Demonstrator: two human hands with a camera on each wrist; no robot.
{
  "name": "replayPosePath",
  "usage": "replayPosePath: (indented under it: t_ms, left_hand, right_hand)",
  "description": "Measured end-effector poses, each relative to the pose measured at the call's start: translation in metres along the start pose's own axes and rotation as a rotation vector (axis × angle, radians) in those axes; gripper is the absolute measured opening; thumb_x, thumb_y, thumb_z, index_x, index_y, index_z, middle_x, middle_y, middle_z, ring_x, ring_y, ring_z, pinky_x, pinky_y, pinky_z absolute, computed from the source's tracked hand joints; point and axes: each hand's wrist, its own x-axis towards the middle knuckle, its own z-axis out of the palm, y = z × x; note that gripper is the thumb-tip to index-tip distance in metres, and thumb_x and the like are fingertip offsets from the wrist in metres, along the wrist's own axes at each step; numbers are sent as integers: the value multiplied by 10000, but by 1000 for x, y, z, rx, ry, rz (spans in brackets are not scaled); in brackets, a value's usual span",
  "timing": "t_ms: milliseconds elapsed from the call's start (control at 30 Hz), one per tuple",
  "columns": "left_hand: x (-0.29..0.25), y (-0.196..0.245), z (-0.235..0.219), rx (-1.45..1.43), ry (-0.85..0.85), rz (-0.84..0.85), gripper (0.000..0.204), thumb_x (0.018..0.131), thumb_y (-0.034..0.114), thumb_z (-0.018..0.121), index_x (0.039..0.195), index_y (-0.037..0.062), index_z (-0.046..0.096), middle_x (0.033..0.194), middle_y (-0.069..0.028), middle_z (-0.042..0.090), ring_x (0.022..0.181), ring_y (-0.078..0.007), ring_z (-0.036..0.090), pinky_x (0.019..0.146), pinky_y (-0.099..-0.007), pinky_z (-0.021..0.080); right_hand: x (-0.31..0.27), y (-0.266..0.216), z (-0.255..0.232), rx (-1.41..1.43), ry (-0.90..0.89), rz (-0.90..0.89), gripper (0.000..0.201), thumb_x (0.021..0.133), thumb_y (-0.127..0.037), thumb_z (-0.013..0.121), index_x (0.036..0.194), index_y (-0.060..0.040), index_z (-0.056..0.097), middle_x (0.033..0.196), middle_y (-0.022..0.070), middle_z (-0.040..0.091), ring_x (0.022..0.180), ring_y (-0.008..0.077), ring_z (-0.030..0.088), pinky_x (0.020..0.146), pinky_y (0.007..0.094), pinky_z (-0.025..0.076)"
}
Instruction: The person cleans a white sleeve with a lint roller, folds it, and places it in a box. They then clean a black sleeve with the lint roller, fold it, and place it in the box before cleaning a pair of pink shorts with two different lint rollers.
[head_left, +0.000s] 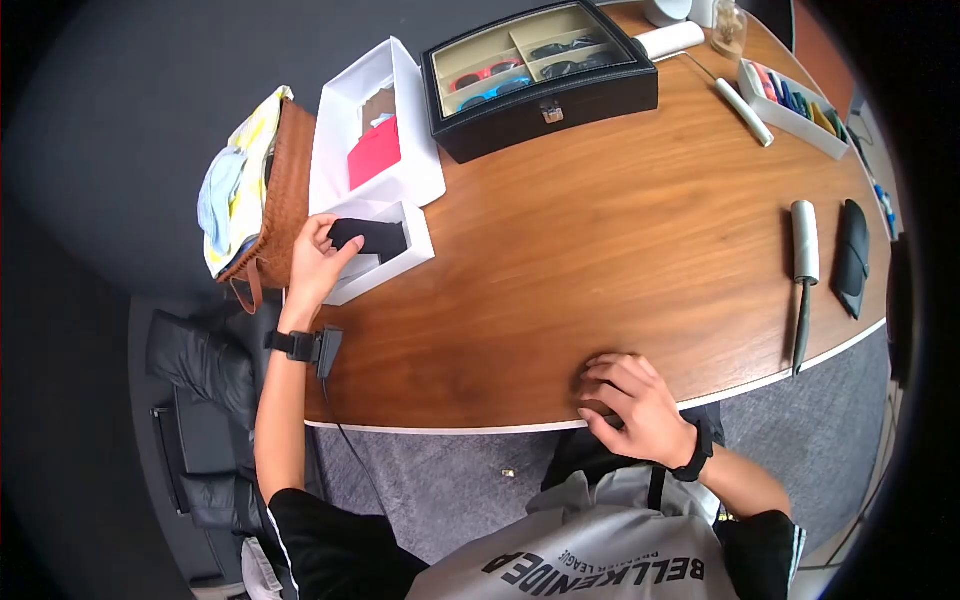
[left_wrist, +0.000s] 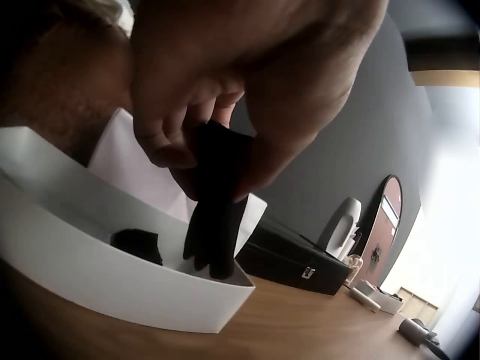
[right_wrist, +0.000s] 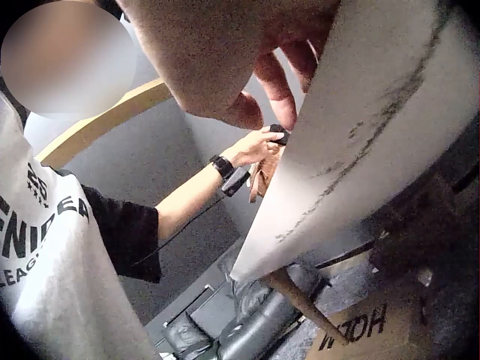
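My left hand point(head_left: 318, 265) pinches a folded piece of black cloth point(head_left: 378, 238) between thumb and fingers. The cloth is over a small white box point(head_left: 422, 236) at the table's left side. In the left wrist view the cloth point(left_wrist: 216, 225) hangs down from the fingertips, and another dark piece point(left_wrist: 139, 246) lies inside the box point(left_wrist: 112, 292). Near the front edge of the table rests my right hand point(head_left: 635, 408), its fingers loosely bent and holding nothing. In the right wrist view the table's edge partly hides its fingers.
Behind the small box stands a larger white box point(head_left: 422, 160) with a red item point(head_left: 375, 153) inside. A brown basket point(head_left: 290, 165) with cloths is at its left. A black glasses case point(head_left: 600, 105) sits farther back. Rightward lie a lint roller point(head_left: 805, 240) and a dark pouch point(head_left: 852, 260).
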Motion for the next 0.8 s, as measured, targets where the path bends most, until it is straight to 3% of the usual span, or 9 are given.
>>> replayPosePath:
  t_ms: [167,400,567,633,733,800]
  left_hand:
    - [21,-14,4,-6,-104,-47,322,935,5,756,1235,-3,640,1169,-58,700,1095,-119,650,964,-272,511]
    - [38,0,5,50,-295,-25,298,992,-24,634,1288,-29,666,1186,-49,708,1094,-114,647,975,-287,512]
    - [50,17,8,42,-416,-175,341,983,-20,649,1323,-6,668,1161,-39,714,1033,-106,646,940,-271,519]
    - [51,17,18,56,-389,-166,346,977,-13,664,1323,-7,663,1151,-42,718,1016,-101,649,923,-262,522]
    - [52,4,28,-3,-338,-165,322,958,13,714,1275,-12,666,1058,-39,737,952,-89,669,866,-249,538]
    - [54,-9,31,-22,-250,-267,273,967,33,724,1234,-1,676,1051,-28,760,906,-88,682,814,-237,541]
  right_hand:
    - [1,-1,0,-15,8,8,160,846,-164,783,960,-72,719,1110,80,701,1175,297,649,973,420,503]
    - [2,0,0,-19,9,5,157,831,-167,785,939,-72,722,1094,81,696,1161,296,650,971,417,501]
    - [2,0,0,-21,9,7,156,831,-172,785,932,-70,724,1094,78,693,1157,292,651,972,415,500]
    - [1,2,1,-16,25,-11,155,830,-170,787,941,-88,717,1092,78,699,1139,305,662,927,421,500]
    - [0,2,1,-19,5,1,157,847,-197,776,930,-71,730,1099,67,694,1164,276,642,969,408,495]
    - [0,2,1,-22,6,0,159,850,-201,774,931,-72,731,1099,65,694,1166,272,638,969,406,494]
